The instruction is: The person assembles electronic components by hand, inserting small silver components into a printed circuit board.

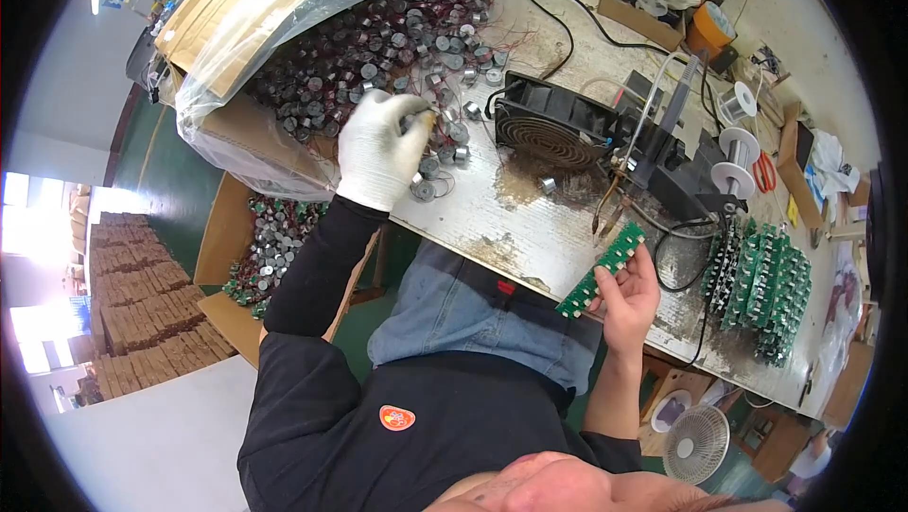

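Observation:
My left hand (376,148), in a white glove, reaches over small round metal motors (369,69) with thin dark red wires. Its fingers are curled together at the near edge of the heap; what they hold, if anything, is hidden. Several loose motors (459,132) lie on the table just right of those fingers. My bare right hand (632,306) grips a green circuit board strip (613,257) with small pale parts along it. The strip slants over the table's front edge, with its far end towards the soldering machine (653,162).
A plastic-lined carton (236,138) holds the heap. A black fan (553,124) stands beside the machine, near solder wire spools (736,162). Stacked green boards (771,290) stand at the right. Below the table's left end, an open box (222,238) contains wired parts.

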